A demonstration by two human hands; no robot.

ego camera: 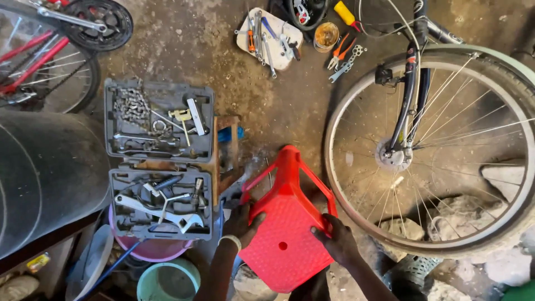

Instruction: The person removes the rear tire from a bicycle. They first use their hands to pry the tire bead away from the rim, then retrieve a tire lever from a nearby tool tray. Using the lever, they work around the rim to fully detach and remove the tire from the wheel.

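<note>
Fingers of left hand [243, 222] and right hand [336, 241] curled closed over opposite edges of red plastic stool [284, 234], seat tipped toward camera, legs pointing away over concrete floor [278, 111]. Two-sided grip steadies it. Stool sits between open grey tool case [160, 161] and bicycle front wheel [434, 150], tools near reach.

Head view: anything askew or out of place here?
The red plastic stool is tilted, legs pointing away; the left hand and the right hand grip its seat edges. The open grey tool case sits perched on a wooden stand and a pink tub, not on the floor.
</note>
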